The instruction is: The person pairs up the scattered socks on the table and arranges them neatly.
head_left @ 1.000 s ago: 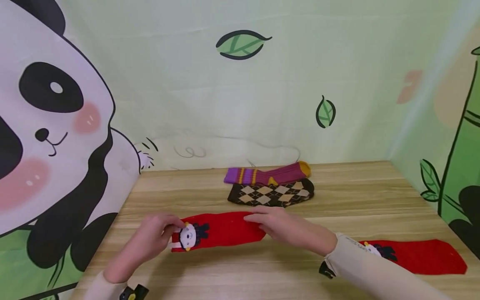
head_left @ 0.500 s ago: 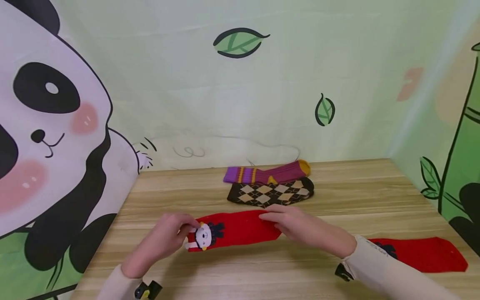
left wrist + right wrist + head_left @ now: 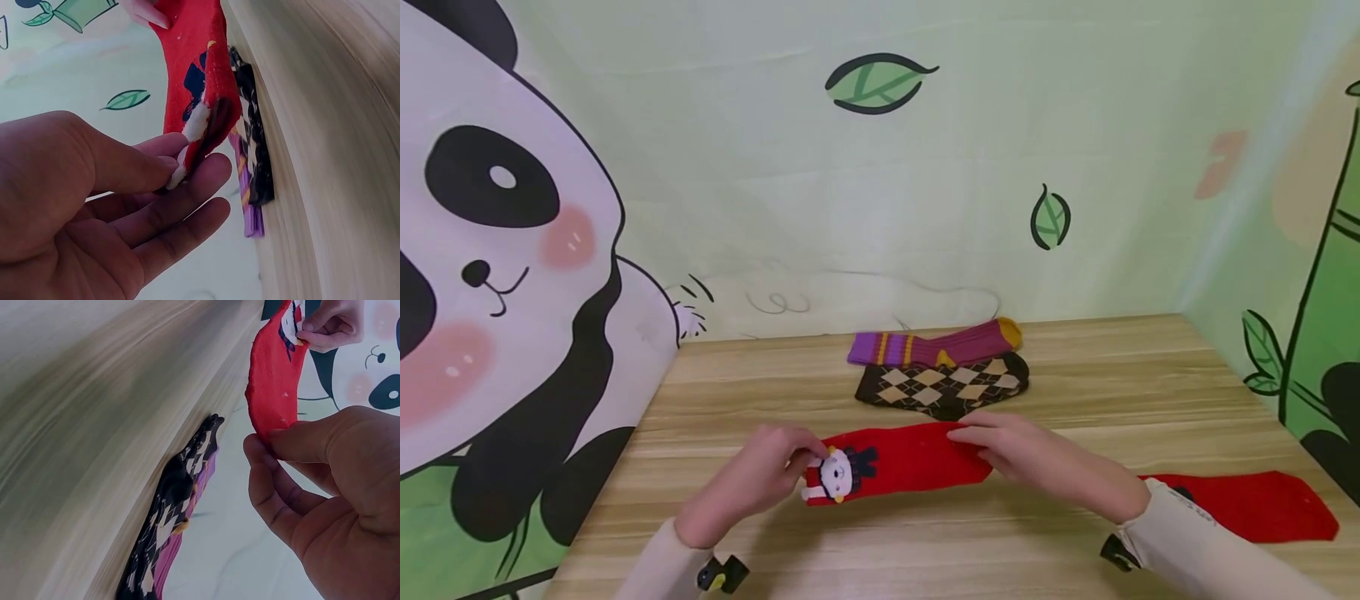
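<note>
A red sock point(image 3: 917, 458) with a white animal face and dark patch is stretched sideways between my two hands, above the wooden table. My left hand point(image 3: 760, 471) pinches its cuff end; in the left wrist view thumb and index finger grip the white trim beside the cuff opening point(image 3: 219, 122). At the toe end my right hand point(image 3: 1022, 454) pinches the fabric between thumb and fingers, as the right wrist view shows. A second red sock point(image 3: 1262, 504) lies flat at the right, its cuff part hidden behind my right sleeve.
Beyond the held sock lie a black and beige argyle sock point(image 3: 940, 387) and a purple sock point(image 3: 955, 346) with yellow toe and stripes, side by side on the wooden table point(image 3: 760, 383). A panda-printed backdrop point(image 3: 760, 183) rises behind the table.
Both hands have moved to the right together, carrying the red sock between them. Its toe end now overlaps the sleeve side nearer the second red sock, which stays in place.
</note>
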A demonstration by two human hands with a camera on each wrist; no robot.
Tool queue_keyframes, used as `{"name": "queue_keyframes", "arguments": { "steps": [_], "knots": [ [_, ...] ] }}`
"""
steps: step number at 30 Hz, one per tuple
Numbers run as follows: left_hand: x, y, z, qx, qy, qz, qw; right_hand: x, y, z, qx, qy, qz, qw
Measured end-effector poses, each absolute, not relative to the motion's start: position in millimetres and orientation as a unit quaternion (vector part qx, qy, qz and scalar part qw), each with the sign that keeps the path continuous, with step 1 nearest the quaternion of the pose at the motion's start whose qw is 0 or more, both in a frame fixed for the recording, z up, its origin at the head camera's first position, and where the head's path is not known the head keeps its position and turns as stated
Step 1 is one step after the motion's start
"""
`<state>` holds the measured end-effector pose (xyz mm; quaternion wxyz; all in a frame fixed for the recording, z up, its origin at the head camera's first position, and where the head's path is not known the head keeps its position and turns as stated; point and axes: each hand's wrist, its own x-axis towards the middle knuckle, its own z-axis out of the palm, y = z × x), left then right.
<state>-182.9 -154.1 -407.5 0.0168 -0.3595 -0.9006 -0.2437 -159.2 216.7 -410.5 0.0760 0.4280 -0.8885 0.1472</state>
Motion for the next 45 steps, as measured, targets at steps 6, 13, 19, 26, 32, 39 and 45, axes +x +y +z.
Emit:
{"name": "queue_keyframes", "arguments": {
  "steps": [6, 13, 19, 26, 32, 39, 45],
  "knots": [
    [-183, -140, -410, -0.368, -0.897, -0.245, 0.003, -154, 230, -413, 0.413, -0.896, 0.152, 0.063],
    [-185, -126, -414, -0.392, -0.887, -0.244, -0.007, -149, 242, -413, 0.397, -0.904, 0.148, 0.060],
    [-185, -115, -420, -0.406, -0.879, -0.249, -0.022, -144, 250, -412, 0.390, -0.907, 0.148, 0.049],
    [-183, -104, -425, -0.395, -0.884, -0.243, -0.052, -141, 258, -410, 0.374, -0.917, 0.137, 0.028],
    [-184, -95, -431, -0.408, -0.879, -0.238, -0.061, -138, 266, -411, 0.372, -0.919, 0.124, 0.029],
    [-184, -84, -441, -0.426, -0.870, -0.237, -0.080, -134, 275, -415, 0.367, -0.921, 0.132, 0.021],
    [-184, -76, -446, -0.430, -0.865, -0.237, -0.099, -130, 280, -417, 0.367, -0.921, 0.128, 0.025]
  ]
}}
